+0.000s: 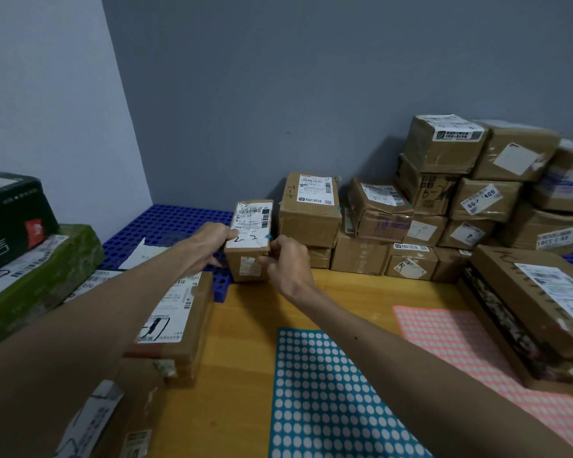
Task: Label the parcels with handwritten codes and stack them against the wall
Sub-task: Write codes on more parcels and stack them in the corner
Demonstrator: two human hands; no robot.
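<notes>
1. Both your hands are on the small parcel (pixel 249 246), a brown cardboard box standing upright just left of the stacked parcels (pixel 444 206) along the grey wall (pixel 311 94).
2. Your left hand (pixel 212 241) grips the parcel's left side, with the fingers curled round its upper edge.
3. Your right hand (pixel 286 262) holds the right side, fingers curled against the front and the corner.
4. The parcel's white shipping label (pixel 251 219) faces up, and "2-2" is handwritten in black at its near end. A small teal dot (pixel 268 236) sits at the top right corner.
5. The parcel's base is level with the front edge of the blue perforated pallet (pixel 166 223); you cannot tell whether it rests there or is held just above.
6. Its nearest neighbour is a box marked "4-2" (pixel 308 209), just beside it on the right and apart from it.
7. On the yellow counter (pixel 361 292) lie a teal sticker sheet (pixel 325 391) and a pink sticker sheet (pixel 460 345), between your forearms and to the right of them.
8. A long box (pixel 526 312) lies at the counter's right edge, and a flat labelled box (pixel 176 322) lies under your left forearm.
9. At far left a dark box (pixel 10 216) lies on top of a green one (pixel 37 279).
</notes>
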